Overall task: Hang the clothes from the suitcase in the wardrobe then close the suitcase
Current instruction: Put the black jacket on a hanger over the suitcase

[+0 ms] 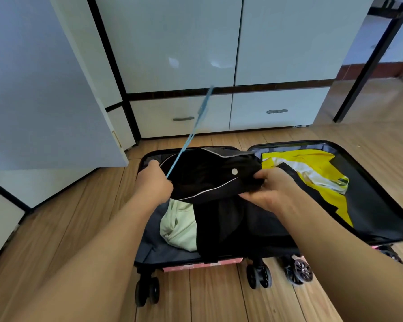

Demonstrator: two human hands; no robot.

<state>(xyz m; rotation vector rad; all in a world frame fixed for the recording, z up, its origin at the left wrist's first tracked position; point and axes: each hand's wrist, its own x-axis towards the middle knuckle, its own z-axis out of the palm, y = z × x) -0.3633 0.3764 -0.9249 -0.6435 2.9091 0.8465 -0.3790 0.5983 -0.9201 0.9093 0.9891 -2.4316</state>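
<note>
An open suitcase [382, 173] lies flat on the wooden floor, both halves lined in black. Over its left half I hold a black garment [209, 175] with thin white piping and a round button. My right hand [270, 189] grips the garment's right edge. My left hand [153, 180] holds a light blue hanger [191, 133] that slants up toward the wardrobe, its lower end reaching into the garment. Under the black garment lies a pale green garment [178, 228]. A yellow and white garment [321, 173] rests in the right half.
A white wardrobe [172, 43] with black trim stands just behind the suitcase, with two drawers [277, 110] at its base. Its left door [33, 89] is swung open toward me. A black table leg [368, 66] stands at the right. The suitcase wheels [258, 275] point toward me.
</note>
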